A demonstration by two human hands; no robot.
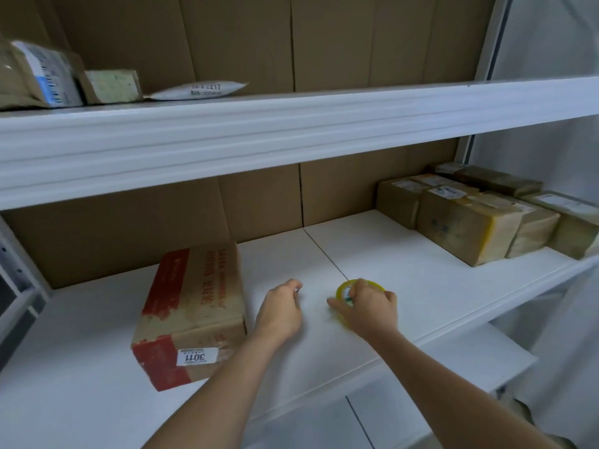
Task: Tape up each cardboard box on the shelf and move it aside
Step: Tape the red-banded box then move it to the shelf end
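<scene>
Right hand (pixel 369 311) fingers curl round the tape (pixel 346 291); left hand (pixel 281 311) loosely curled, holding nothing. Box (pixel 194 306) left of the fingers looks stiff, light; grip its sides.

Two hands are reaching over the middle shelf (pixel 421 267): the left hand (pixel 281 314) and the right hand (pixel 369 311). One roll of yellow-tinted clear tape (pixel 344 291) is showing under the right hand. One red-and-brown cardboard box (pixel 194 306) is sitting to the left, carrying one white sticker (pixel 197 357). At the far right, taped brown boxes (pixel 466 222) are crowding together, perhaps six, though overlap and blur are making the count unsure. On the upper shelf (pixel 291 131), three parcels are lying: one labelled box (pixel 39 76), one small carton (pixel 111 85) and one white mailer bag (pixel 201 90). Three shelf boards are showing.
</scene>
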